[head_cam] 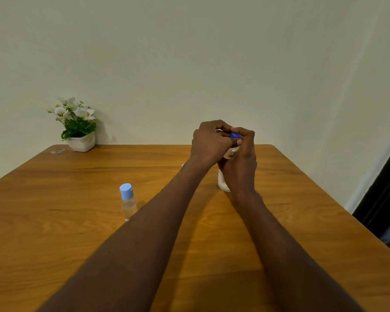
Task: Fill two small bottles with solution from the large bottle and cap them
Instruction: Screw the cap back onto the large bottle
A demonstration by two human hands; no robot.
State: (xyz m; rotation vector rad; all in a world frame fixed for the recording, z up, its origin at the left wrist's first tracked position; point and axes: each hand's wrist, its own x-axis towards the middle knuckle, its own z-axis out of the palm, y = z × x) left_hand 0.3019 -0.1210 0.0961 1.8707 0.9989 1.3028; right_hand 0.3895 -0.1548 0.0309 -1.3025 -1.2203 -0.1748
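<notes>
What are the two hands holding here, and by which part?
Both are on the large bottle: the right hand wraps its body, and the left hand pinches the dark blue cap at the top. The bottle's base stands on the table.

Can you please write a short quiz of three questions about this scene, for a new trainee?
1. True or false: the small bottle with the light blue cap stands upright on the table, apart from both hands.
2. What does the right hand grip?
A. the flower pot
B. the large bottle
C. nothing
3. Fill in: the dark blue cap sits between the fingers of the two hands, over the ____ bottle.

Key
1. True.
2. B. It holds the large bottle, whose base rests on the table.
3. large. The left hand meets the right hand at that cap.
</notes>
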